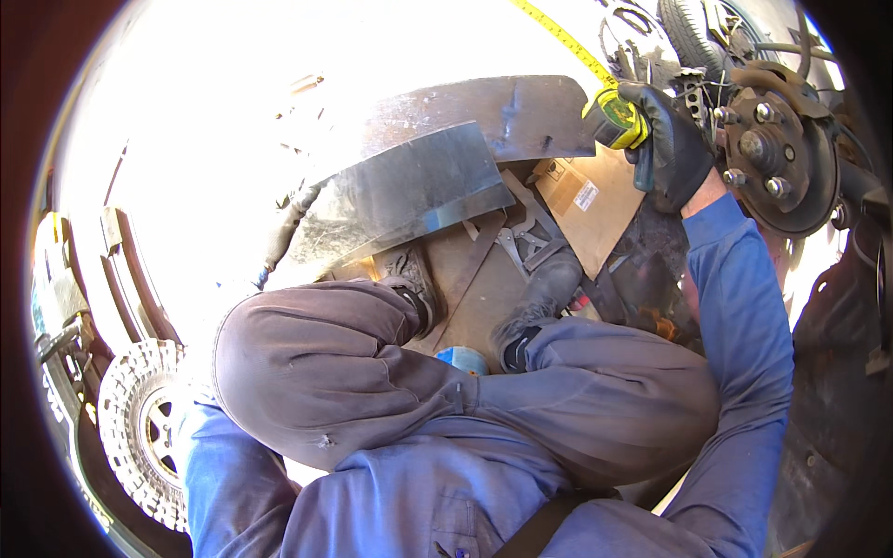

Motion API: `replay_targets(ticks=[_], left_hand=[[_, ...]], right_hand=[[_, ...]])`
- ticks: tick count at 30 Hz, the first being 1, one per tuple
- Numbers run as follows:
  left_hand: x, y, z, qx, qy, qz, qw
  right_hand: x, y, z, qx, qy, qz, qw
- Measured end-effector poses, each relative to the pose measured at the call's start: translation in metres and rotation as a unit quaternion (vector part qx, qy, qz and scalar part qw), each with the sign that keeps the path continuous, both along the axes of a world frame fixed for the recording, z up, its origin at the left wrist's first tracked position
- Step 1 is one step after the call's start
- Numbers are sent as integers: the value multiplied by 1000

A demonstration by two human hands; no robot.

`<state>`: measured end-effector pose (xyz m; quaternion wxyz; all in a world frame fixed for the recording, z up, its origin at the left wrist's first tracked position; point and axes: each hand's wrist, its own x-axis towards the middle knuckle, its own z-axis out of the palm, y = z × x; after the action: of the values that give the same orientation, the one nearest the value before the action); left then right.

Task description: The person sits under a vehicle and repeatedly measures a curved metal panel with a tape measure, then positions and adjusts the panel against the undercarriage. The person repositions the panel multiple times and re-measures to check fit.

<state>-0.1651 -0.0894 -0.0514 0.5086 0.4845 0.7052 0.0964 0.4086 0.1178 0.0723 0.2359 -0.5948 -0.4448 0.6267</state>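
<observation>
My right hand (677,149), in a black glove, is closed round a yellow-green and black tape measure (621,121). Its yellow blade (566,39) runs out toward the upper left. A dark stubby piece (644,169) shows below the case, its kind unclear. My left hand (286,228), also in a dark glove, is at the left edge of a grey curved metal sheet (409,191) and appears to grip it; glare washes out part of the fingers. Behind that sheet lies a larger, dark curved metal panel (535,116).
A wheel hub with studs and a brake disc (772,153) stands close to my right arm. Flat cardboard (595,209) and locking pliers (514,249) lie by my boots (549,284). A blue roll (462,360) sits between my legs. At left is a chunky tyre (139,432).
</observation>
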Motion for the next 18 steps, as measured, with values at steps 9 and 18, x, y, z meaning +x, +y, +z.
replay_targets(ticks=[9,18], left_hand=[[90,150,92,305,224,-213,901],[151,184,33,261,280,-130,915]], right_hand=[[29,-53,56,86,33,-43,995],[13,-150,67,-136,276,-276,910]])
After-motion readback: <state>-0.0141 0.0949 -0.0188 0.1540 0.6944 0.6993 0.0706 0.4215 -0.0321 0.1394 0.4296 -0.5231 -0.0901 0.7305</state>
